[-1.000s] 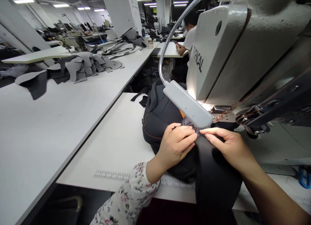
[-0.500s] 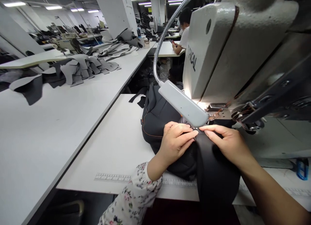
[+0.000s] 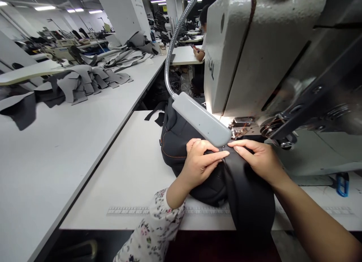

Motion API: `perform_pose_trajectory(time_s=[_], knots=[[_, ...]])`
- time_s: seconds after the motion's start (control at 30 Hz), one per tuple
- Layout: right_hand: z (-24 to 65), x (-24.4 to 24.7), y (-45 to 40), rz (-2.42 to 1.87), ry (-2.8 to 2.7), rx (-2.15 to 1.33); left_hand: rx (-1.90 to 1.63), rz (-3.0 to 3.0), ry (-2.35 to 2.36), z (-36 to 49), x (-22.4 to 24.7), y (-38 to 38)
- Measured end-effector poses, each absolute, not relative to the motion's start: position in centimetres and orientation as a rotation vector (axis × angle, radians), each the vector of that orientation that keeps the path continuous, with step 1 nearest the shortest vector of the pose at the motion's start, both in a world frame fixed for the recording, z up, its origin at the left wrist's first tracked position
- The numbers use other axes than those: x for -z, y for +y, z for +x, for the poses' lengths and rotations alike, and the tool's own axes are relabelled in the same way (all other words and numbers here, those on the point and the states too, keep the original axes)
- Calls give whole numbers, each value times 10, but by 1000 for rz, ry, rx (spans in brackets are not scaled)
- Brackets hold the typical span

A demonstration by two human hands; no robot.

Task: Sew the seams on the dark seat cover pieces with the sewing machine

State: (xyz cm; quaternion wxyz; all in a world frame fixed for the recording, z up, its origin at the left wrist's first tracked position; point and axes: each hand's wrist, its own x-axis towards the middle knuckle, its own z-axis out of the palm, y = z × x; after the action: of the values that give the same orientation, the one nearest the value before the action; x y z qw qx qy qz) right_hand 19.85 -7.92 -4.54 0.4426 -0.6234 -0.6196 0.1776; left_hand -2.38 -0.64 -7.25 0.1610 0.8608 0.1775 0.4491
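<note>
**A:** What are the hands doing?

**B:** Both are working on the same spot. The left hand (image 3: 199, 166), in a floral sleeve (image 3: 152, 228), grips a dark padded fabric piece (image 3: 181, 145) with orange stitching, fingers stretched toward the centre. The right hand (image 3: 260, 158) pinches the top of a smooth black panel (image 3: 249, 201) with its fingertips. The two sets of fingertips nearly meet.

**A:** Where's the fabric lying?

**B:** On a white work table (image 3: 121, 186), bunched at lower centre, with the panel hanging over the table's near edge. Its top end sits just in front of the presser foot (image 3: 239, 127) of a sewing machine (image 3: 240, 54), which fills the upper right.

**A:** Anything right above the hands?

**B:** The head of a gooseneck lamp (image 3: 201, 118) angles down just over them. A printed ruler strip (image 3: 127, 211) runs along the table's near edge.

**A:** And farther off?

**B:** Grey cut pieces (image 3: 85, 81) lie in a row on a long table at upper left. At top centre, a co-worker (image 3: 199, 55) holds a phone (image 3: 194, 47).
</note>
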Motion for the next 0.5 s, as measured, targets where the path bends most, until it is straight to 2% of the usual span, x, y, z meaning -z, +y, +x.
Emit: perform_pose_trajectory(time_s=[0.5], knots=[[205, 58, -67, -1433, -1632, -271, -1272, 2551, 549, -28, 62, -18]])
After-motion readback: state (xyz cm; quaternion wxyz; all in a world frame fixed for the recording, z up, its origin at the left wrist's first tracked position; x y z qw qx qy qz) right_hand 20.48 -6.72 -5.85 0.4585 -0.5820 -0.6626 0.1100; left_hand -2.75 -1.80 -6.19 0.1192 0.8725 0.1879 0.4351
